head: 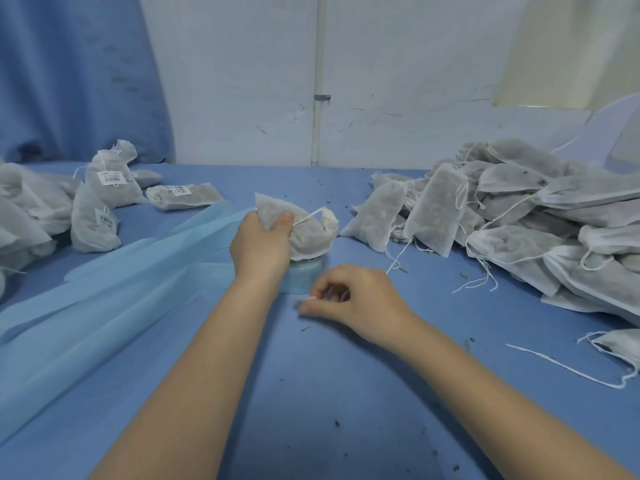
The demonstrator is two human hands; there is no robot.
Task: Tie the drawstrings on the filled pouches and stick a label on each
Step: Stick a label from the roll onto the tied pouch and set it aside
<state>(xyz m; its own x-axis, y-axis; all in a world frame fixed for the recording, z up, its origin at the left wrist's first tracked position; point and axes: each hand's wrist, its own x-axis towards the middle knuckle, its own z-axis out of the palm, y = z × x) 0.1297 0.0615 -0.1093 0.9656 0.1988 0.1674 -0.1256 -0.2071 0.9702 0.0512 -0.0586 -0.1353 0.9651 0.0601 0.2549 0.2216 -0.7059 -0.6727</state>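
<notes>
My left hand [260,244] grips a filled white mesh pouch [307,233] by its body, held over the middle of the blue table; its neck is cinched and its drawstring runs taut across it. Just under the pouch sits a pale blue label roll [300,277], partly hidden by my left wrist. My right hand [349,299] is near the roll's front, with thumb and fingertips pinching a small white label [306,299], which is blurred.
A heap of untied filled pouches [519,216] with loose strings covers the right side. Labelled pouches [104,192] lie at the left. A long strip of pale blue backing paper [104,289] trails left across the table. A white wall and blue curtain stand behind.
</notes>
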